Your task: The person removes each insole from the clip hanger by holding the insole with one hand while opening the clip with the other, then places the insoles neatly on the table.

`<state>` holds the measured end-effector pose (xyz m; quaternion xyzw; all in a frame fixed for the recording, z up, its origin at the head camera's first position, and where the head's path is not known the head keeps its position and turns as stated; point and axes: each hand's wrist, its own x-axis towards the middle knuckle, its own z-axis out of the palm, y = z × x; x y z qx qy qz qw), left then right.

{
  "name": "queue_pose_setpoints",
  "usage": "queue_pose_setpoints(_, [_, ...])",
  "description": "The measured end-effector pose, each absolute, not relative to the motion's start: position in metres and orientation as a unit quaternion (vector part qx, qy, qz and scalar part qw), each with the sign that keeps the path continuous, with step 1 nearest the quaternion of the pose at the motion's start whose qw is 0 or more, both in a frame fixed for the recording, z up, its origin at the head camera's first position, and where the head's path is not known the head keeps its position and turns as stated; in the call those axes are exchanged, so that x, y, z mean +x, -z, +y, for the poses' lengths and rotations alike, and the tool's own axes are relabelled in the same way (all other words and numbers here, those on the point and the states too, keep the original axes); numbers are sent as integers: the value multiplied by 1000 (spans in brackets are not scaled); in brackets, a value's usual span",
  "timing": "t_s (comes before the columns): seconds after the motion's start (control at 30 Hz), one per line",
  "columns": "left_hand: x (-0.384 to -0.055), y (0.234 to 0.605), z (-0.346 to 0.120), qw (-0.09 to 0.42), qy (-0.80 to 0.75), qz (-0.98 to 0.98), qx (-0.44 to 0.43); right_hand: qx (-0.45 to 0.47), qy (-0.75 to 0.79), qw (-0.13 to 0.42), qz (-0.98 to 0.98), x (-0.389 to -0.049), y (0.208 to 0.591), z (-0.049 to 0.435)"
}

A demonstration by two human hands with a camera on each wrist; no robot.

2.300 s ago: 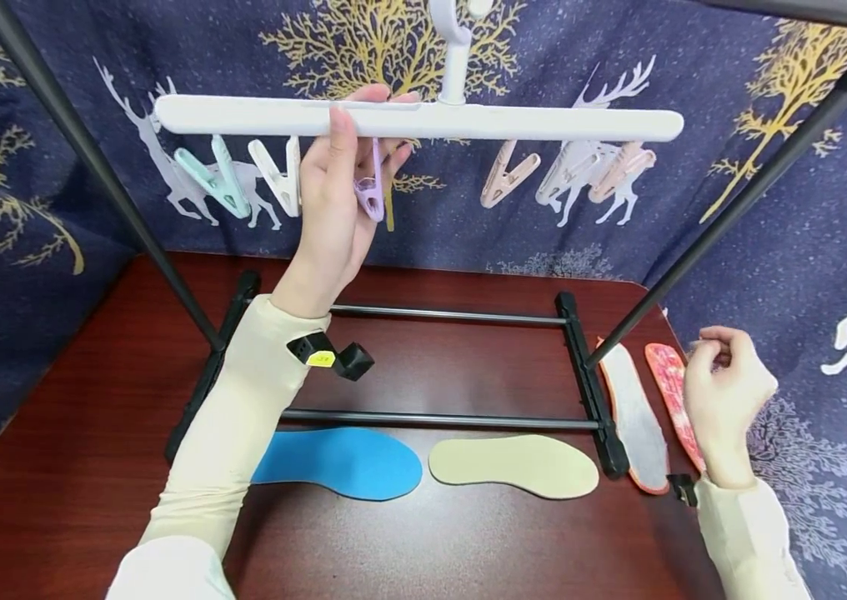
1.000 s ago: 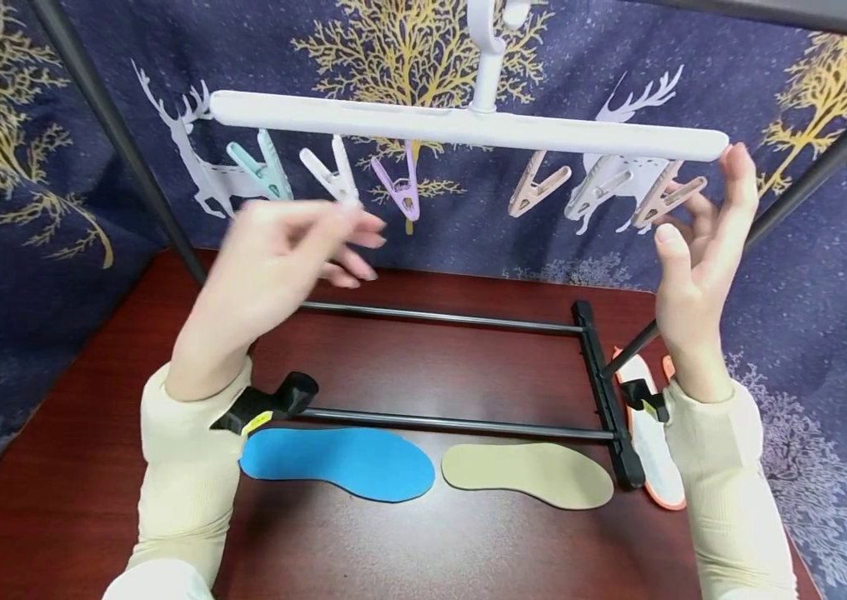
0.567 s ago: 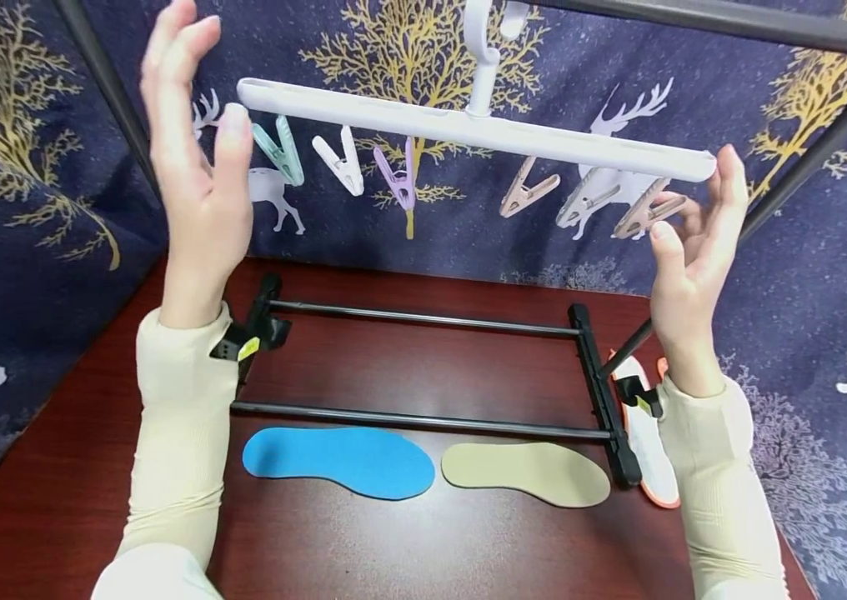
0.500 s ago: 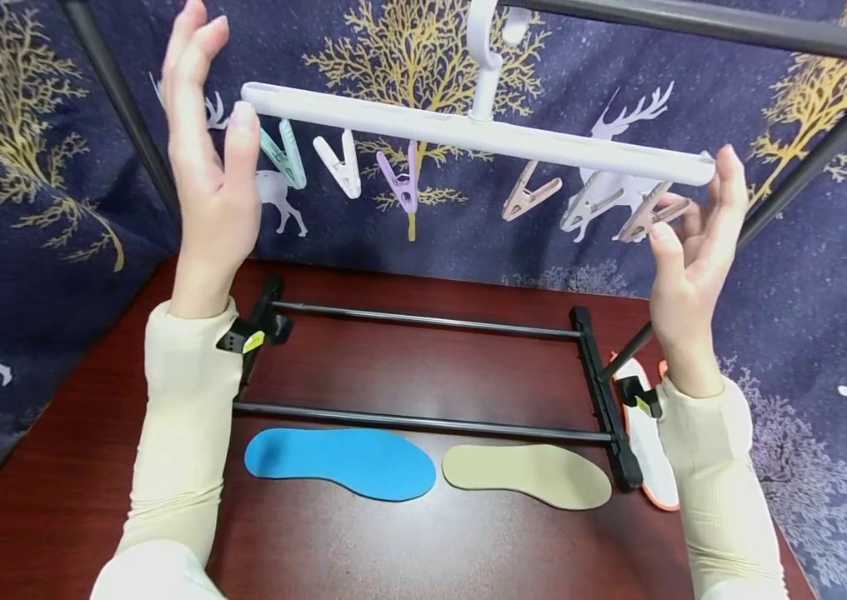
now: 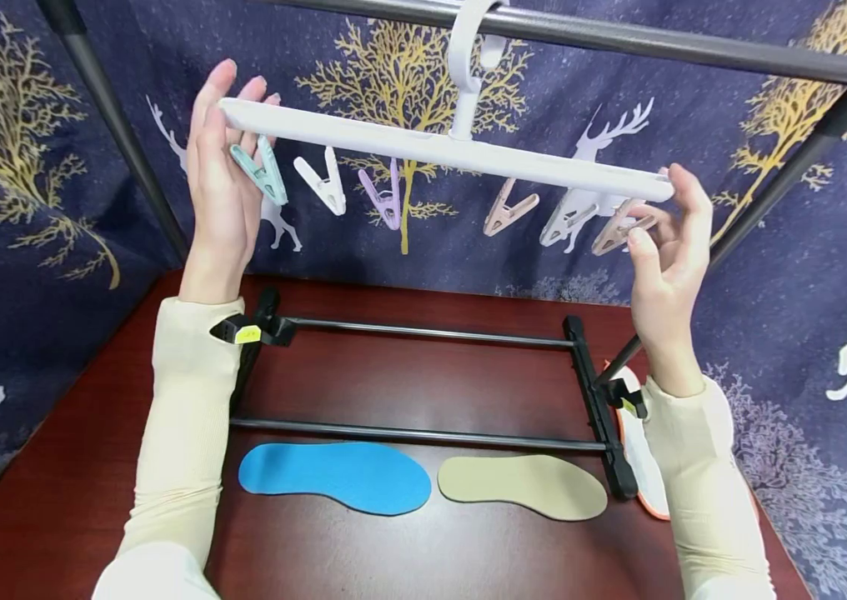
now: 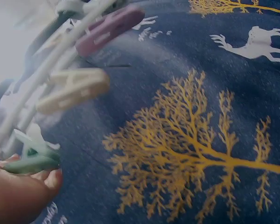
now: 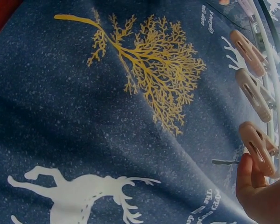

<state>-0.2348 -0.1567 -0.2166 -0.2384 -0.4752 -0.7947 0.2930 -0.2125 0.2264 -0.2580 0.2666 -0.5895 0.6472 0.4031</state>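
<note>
A white clip hanger hangs by its hook from the rack's black top bar, tilted with its left end higher. My left hand holds that left end, thumb in front and fingers behind, beside a mint-green clip. At the other end, my right hand holds the hanger's tip, its thumb by the outermost pink clip. Between the hands hang a white clip, a purple clip, a pink clip and a greyish clip. In the left wrist view, the mint-green clip sits against my fingers.
A black metal rack stands on the dark red table. Before it lie a blue insole and a beige insole. A white, orange-edged insole lies right, partly behind my sleeve. Patterned blue cloth hangs behind.
My left hand left the purple clip and went to the hanger's left end. My right hand rose from the table's right side to the right end. The hanger now tilts down to the right.
</note>
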Motion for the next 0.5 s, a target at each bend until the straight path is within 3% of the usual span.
queue_pose_setpoints(0.5, [-219,213,-142,326,763,-499,-251,259,-656,415,-575,-211,254,224])
